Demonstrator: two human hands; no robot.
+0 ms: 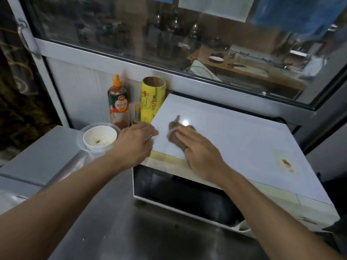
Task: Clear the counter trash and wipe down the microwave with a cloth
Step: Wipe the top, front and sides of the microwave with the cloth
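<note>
Steel counter [116,231] w/ white glossy microwave [234,147], brown cloth [177,136] blurred on top

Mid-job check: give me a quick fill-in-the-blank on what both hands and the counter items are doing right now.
1. The right hand presses a brown ____ flat on the microwave top.
2. The left hand rests at the microwave's top ____ corner.
3. The used bowl sits to the ____ of the microwave.
4. The yellow roll stands ____ beside the sauce bottle.

Missing words: cloth; left; left; upright
</note>
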